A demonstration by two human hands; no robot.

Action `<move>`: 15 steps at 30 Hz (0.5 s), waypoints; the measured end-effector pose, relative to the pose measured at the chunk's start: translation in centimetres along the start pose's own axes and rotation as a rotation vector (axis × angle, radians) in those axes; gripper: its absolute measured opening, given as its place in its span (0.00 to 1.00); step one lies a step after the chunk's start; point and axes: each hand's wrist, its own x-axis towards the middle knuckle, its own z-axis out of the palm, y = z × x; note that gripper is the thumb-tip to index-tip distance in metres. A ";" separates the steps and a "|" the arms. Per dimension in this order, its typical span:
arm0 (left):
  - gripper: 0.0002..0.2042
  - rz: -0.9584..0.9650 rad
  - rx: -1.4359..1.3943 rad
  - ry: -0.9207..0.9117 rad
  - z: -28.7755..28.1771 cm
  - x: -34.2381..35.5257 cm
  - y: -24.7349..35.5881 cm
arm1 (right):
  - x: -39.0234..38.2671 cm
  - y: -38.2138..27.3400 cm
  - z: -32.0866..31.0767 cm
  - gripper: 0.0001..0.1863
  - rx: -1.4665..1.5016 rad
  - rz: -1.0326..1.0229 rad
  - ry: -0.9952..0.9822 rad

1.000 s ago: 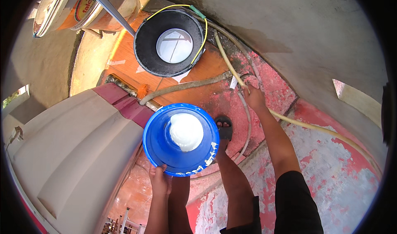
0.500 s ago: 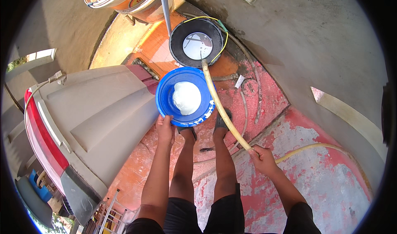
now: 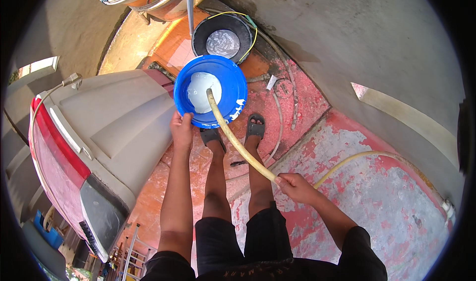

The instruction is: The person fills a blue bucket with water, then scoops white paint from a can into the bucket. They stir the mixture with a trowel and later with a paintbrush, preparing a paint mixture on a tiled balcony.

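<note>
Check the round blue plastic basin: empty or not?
Not empty: white material shows inside the blue plastic basin; depth can't be told.

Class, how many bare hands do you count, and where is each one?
2. The left hand grips the near rim of the round blue plastic basin; the right hand holds the flexible pale-yellow hose. Neither is hidden.

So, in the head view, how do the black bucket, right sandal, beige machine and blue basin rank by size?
1. Beige machine
2. Blue basin
3. Black bucket
4. Right sandal
The basin seems nearer and overlaps the bucket, so their real order is unsure.
</note>
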 end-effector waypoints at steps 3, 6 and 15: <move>0.05 0.001 0.031 0.018 -0.2 -0.2 -0.2 | -1.0 0.2 0.5 0.19 0.131 0.056 -0.039; 0.04 -0.004 0.009 0.033 -0.2 -0.4 -0.2 | -1.5 0.4 0.7 0.20 0.232 0.095 -0.047; 0.03 -0.022 -0.092 0.052 0.3 -1.2 0.5 | -1.2 -0.9 -1.7 0.24 0.440 0.185 -0.162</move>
